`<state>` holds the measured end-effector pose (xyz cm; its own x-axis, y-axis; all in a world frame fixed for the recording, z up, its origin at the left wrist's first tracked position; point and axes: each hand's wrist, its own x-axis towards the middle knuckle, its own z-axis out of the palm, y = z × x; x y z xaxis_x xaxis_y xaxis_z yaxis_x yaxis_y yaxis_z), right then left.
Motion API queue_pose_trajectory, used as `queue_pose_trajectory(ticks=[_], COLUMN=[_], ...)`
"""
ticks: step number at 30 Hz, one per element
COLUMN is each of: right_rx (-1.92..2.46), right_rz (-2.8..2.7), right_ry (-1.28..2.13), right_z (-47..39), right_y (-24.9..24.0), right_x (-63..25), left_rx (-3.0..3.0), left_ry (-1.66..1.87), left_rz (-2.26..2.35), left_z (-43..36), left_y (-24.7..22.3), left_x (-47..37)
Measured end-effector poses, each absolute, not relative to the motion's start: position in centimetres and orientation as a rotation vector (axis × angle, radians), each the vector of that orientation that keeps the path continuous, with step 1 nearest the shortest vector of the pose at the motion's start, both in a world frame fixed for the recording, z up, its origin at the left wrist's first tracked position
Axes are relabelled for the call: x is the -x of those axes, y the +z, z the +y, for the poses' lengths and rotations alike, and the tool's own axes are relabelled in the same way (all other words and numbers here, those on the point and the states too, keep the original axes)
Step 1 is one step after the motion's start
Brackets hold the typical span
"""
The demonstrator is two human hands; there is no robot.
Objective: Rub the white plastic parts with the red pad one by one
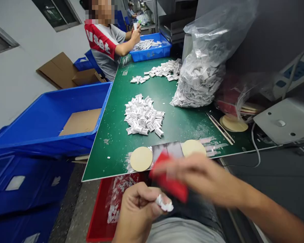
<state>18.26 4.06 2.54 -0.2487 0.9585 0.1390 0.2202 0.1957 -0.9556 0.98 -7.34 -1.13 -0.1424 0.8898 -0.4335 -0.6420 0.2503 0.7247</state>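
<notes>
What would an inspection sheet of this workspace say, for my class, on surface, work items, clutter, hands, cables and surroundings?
Surface: green tabletop, flecked with white debris.
Work items: white piece; red object, blurred; pile of white parts on the tabletop.
Clutter: clear bag of white parts; two thin sticks at right.
Hands: left hand pinches the white piece; right hand, blurred, holds the red object.
Cables: white cable curves past the tabletop's edge.
Surroundings: co-worker beside a blue tray; red bin below, holding white scraps.
</notes>
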Motion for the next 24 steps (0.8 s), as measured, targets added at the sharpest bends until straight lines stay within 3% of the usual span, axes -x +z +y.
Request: queue_pose_trajectory(ticks=[9, 14, 17, 20, 24], right_rx=[1.168, 1.208, 1.144, 1.135, 1.147], right_rz=[-1.578, -1.545, -1.421, -1.324, -1.236], right_ry=[1.111, 1.190, 1.228, 1.185, 1.187], right_z=[3.7, 1.3, 0.4, 0.7, 1.2], right_y=[1.8, 0.9, 1.5, 2.1, 1.8], right_x=[-17.1, -18.7, -18.2, -17.1, -15.8], left_rx=[-0.744, -1.232, -1.821, -2.469, -2.679], left_ry=[1.439, 1.689, 1.822, 1.572, 1.214], left_rz=[1.240, 1.257, 1.182, 1.114, 1.052], left_z=[-8.0, -6.8, -5.5, -5.5, -6.6], left_y=[-2.9, -2.5, -2.1, -1.4, -0.3], left_x=[0.1, 1.6, 3.0, 4.3, 5.3])
